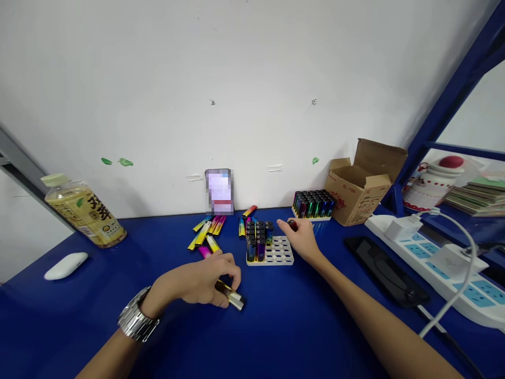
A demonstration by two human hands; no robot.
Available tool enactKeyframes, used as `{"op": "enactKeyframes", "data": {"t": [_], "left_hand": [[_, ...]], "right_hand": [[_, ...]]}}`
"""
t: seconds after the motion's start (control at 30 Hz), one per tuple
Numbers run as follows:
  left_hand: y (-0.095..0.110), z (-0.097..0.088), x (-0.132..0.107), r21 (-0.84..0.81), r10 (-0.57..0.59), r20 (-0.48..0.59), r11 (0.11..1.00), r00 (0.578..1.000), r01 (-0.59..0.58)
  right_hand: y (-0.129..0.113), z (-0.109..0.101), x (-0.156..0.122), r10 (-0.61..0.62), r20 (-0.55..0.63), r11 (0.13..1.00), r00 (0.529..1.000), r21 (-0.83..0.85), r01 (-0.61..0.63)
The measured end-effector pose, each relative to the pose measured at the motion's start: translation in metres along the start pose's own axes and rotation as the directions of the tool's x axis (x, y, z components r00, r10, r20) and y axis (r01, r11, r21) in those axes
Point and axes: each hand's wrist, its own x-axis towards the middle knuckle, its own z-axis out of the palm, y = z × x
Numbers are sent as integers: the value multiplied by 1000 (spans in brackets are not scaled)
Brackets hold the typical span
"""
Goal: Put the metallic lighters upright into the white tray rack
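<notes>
My left hand is low over the table, its thumb and fingers closed around a black-and-yellow lighter with a pale silvery end. At the right edge of a white slotted tray is my right hand, closed on a dark red lighter; most of it is hidden by the fingers. Several shiny dark-topped lighters stand upright in the tray's left part, and its right slots show bare. Beyond my left hand lies a loose heap of yellow, pink and blue lighters.
A full tray of lighters stands by the wall, beside an open cardboard box. A phone leans on the wall. At right are a black phone and a power strip; at left, a bottle and white case.
</notes>
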Motion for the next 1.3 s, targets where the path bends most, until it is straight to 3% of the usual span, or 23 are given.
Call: {"op": "enactKeyframes", "data": {"t": [0.1,0.2,0.33,0.43,0.6,0.77,1.0,1.3], "left_hand": [[0,2,5,-33,-20,-89,999,996,17],[-5,0,9,-94,-24,-278,996,960,-2],[-14,1,20,-151,-44,-566,987,823,-52],[-18,8,30,-302,-77,-659,938,749,-169],[-14,20,41,-607,-185,-648,712,739,-354],[-7,20,44,-796,-360,-533,520,765,-310],[-11,18,45,-861,-473,-453,452,756,-233],[-13,21,41,-867,-450,-429,450,783,-216]], "right_hand": [[4,0,1,29,43,997,999,-74,-26],[8,-1,2,40,84,995,996,-91,-32],[10,-4,4,87,146,992,986,-108,-72],[10,-4,5,75,166,991,983,-121,-55],[13,-2,4,48,142,990,989,-138,-28],[15,-2,3,63,140,993,988,-106,-48],[16,-2,4,68,131,996,989,-62,-60],[15,-1,2,36,114,996,993,-87,-26]]}}
